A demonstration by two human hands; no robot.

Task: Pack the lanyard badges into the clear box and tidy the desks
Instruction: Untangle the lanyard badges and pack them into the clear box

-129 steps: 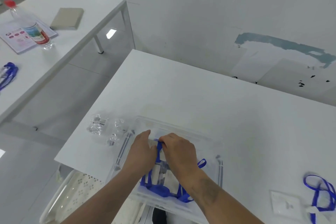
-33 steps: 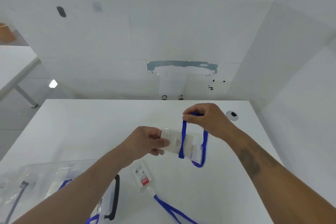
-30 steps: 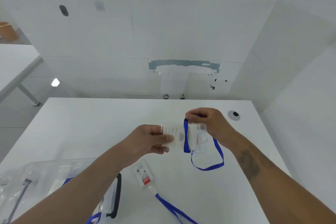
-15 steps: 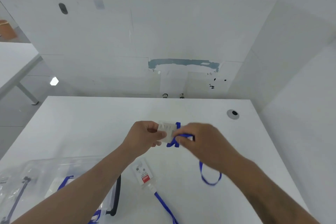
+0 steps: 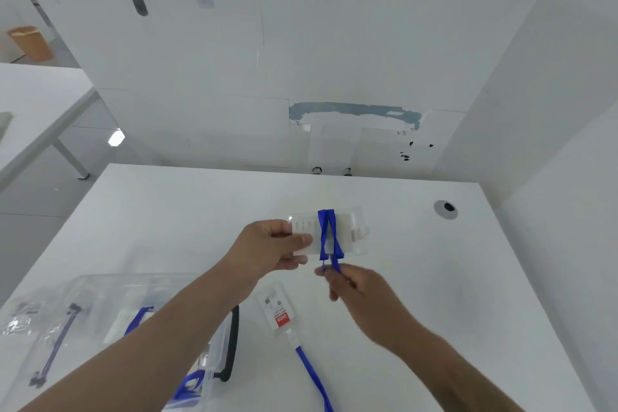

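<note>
Badge holder [image 5: 329,234] sits in my left hand [image 5: 267,249], gripped flat above the surface [image 5: 174,211] so my right hand [image 5: 356,288] can pinch the blue lanyard [image 5: 329,237], apparently winding it round compactly. Clear box [image 5: 100,294] waits near left, already holding some.

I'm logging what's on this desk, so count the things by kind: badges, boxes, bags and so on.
Badges outside the box: 2, one held, one lying on the desk
Clear box: 1, with blue lanyards inside; how many badges it holds cannot be told
Small plastic bag: 1
Total: 4
</note>
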